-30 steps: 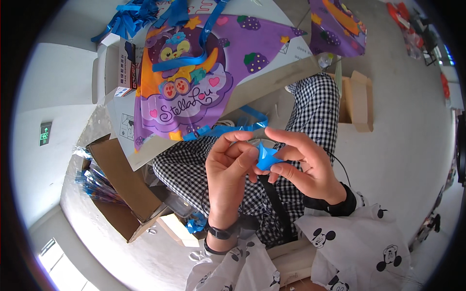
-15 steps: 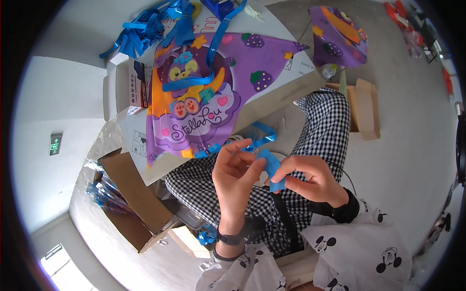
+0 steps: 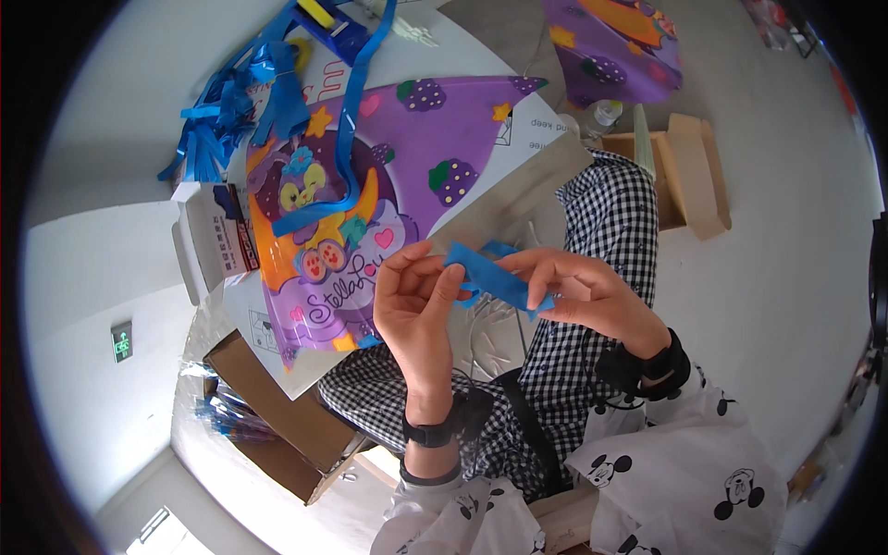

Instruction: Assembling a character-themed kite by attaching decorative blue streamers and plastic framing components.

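Observation:
A strip of blue ribbon (image 3: 499, 280) stretches between my two hands above my lap. My left hand (image 3: 414, 310) pinches its left end between thumb and fingers. At the other end, my right hand (image 3: 592, 294) grips the ribbon with thumb and forefinger. More blue ribbon hangs behind, partly hidden by my fingers. Just beyond my hands, a purple triangular sheet (image 3: 421, 125) printed with a cartoon animal, stars and berries lies on the table (image 3: 518, 194). A long loose blue ribbon (image 3: 347, 139) curls across that sheet.
A bundle of blue ribbons (image 3: 217, 116) and a blue tool with a yellow part (image 3: 326, 26) lie at the far left. A white box (image 3: 208, 231) stands by the table's left edge. Open cardboard boxes sit at left (image 3: 287, 398) and right (image 3: 680, 176). Another purple sheet (image 3: 615, 55) is beyond.
Both hands have risen a little, and the ribbon strip between them is now drawn out longer and flatter. My view has shifted, so the table sits further left.

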The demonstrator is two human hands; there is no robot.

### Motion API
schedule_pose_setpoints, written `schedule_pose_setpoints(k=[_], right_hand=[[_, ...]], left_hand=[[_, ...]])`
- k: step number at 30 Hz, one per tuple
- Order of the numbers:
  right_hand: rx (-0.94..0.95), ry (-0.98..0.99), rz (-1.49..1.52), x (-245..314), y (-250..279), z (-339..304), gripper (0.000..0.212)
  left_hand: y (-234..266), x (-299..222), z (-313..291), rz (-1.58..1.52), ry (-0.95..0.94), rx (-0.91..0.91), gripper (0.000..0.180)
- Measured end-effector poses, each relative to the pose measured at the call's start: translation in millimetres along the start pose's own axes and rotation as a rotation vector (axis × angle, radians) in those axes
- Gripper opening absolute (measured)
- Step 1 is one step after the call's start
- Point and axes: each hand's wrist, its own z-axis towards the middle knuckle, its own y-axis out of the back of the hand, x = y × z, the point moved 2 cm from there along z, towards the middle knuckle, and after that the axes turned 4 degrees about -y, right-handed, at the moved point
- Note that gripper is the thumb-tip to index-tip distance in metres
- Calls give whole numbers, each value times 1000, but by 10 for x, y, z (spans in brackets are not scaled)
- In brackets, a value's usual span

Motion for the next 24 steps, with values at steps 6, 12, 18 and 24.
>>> schedule_pose_setpoints(k=[6,12,18,24], right_hand=[[53,32,-13,94,159,181,6],[131,79,108,184,198,226,6],[32,51,-85,30,180,338,8],[-190,-48,-171,-303,485,526,8]], left_hand=[[-89,147,227,-163,105,88,28],[-18,124,379,-366,158,124,26],[-74,124,296,82,3,114,28],[369,279,1011,1034,-226,-55,41]])
